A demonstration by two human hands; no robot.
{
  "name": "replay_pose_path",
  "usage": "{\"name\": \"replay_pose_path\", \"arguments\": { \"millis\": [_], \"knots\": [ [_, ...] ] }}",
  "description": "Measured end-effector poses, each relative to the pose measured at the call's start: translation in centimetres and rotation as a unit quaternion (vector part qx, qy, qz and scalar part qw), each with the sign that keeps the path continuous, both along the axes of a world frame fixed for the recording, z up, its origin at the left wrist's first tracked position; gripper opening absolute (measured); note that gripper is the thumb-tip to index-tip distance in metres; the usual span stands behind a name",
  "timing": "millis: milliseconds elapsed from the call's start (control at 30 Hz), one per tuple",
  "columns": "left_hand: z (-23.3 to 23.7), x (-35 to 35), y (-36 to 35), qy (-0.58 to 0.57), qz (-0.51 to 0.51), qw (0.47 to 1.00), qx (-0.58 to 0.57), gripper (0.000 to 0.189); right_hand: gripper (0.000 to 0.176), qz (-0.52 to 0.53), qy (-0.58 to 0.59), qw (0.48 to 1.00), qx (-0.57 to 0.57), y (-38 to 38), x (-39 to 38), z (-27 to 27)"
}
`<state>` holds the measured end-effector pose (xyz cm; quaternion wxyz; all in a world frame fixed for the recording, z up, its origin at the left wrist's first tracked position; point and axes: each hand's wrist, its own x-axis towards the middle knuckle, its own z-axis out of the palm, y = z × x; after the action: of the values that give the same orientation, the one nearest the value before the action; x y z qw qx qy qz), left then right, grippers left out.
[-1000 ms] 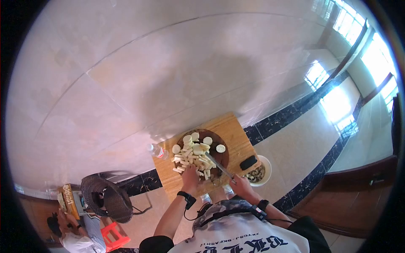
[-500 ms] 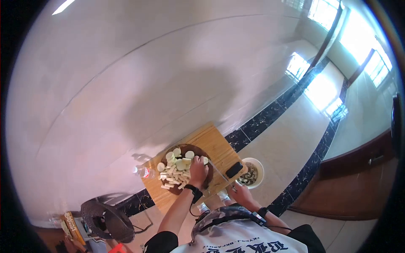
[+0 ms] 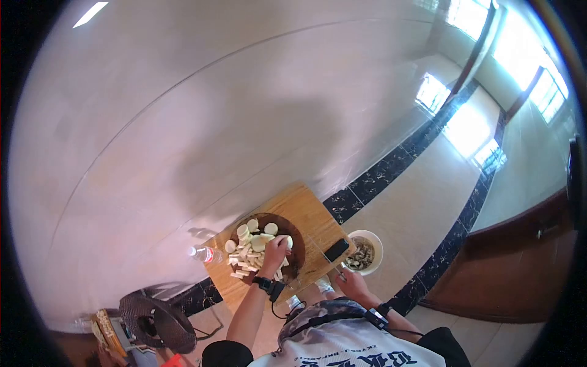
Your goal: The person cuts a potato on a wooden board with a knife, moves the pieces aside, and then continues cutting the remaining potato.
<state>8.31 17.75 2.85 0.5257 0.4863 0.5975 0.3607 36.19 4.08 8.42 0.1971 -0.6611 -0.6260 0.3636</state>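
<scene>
My left hand (image 3: 275,252) is over a round dark cutting board (image 3: 296,260), its fingers closed at a pale, round vegetable piece (image 3: 288,241). Several more pale rounds (image 3: 271,229) lie on the board's far side, and a heap of cut sticks (image 3: 246,260) spreads to the left of that hand. Low at the table's right edge, my right hand (image 3: 351,282) is wrapped round the handle of a knife (image 3: 319,249). Its thin blade points up and left toward the board, seen nearly edge-on.
The board rests on a small wooden table (image 3: 299,199) against a tiled wall. A black phone (image 3: 336,250) lies at its right edge, a plastic bottle (image 3: 205,254) at its left. A white bowl (image 3: 378,248) with dark chopped contents stands right; a fan (image 3: 156,321) stands lower left.
My left hand has drawn slightly left and down, with its fingers more pinched, uncovering more of the round piece. My right hand stays low with the knife. The view has shifted slightly.
</scene>
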Motion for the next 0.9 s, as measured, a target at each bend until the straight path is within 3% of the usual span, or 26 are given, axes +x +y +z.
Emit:
{"name": "replay_pose_path", "arguments": {
  "millis": [33, 67, 200, 300, 367, 433, 467, 667, 767, 900],
  "knots": [
    [-0.5, -1.3, -0.8, -0.115, 0.027, 0.990, -0.074, 0.032, 0.027, 0.013, 0.009, 1.000, 0.007, 0.3, -0.4, -0.1],
    [-0.9, -2.9, -1.6, -0.157, 0.024, 0.984, -0.084, 0.031, 0.028, 0.027, 0.018, 0.999, 0.015, 0.5, -0.9, -0.3],
    [1.7, -7.5, -5.9, -0.235, 0.141, 0.953, -0.126, 0.025, 0.027, 0.108, 0.041, 0.993, -0.010, 1.3, -3.0, -0.7],
    [1.3, -10.7, -9.9, -0.079, 0.113, 0.986, -0.090, 0.024, 0.027, 0.179, 0.059, 0.982, -0.005, 1.6, -4.8, -1.1],
    [0.4, -12.5, -12.7, -0.074, 0.169, 0.978, -0.096, 0.024, 0.028, 0.224, 0.089, 0.970, 0.029, 1.9, -6.4, 0.9],
    [-1.4, -13.6, -15.1, -0.048, 0.210, 0.976, -0.033, 0.025, 0.029, 0.253, 0.114, 0.961, -0.014, 1.8, -7.6, -1.2],
    [-1.2, -13.7, -16.3, -0.081, 0.256, 0.961, -0.068, 0.028, 0.029, 0.267, 0.125, 0.955, -0.035, 1.8, -8.1, -2.3],
    [-5.3, -14.9, -21.1, 0.028, 0.270, 0.958, -0.093, 0.030, 0.035, 0.367, 0.044, 0.926, -0.084, 1.7, -11.9, -2.9],
    [-5.9, -15.3, -22.0, 0.029, 0.271, 0.956, -0.106, 0.033, 0.039, 0.376, 0.013, 0.924, -0.073, 1.3, -13.5, -4.6],
    [-4.7, -15.5, -22.6, 0.051, 0.269, 0.955, -0.112, 0.034, 0.041, 0.343, 0.036, 0.928, -0.138, 1.4, -15.0, -4.5]
  ]
}}
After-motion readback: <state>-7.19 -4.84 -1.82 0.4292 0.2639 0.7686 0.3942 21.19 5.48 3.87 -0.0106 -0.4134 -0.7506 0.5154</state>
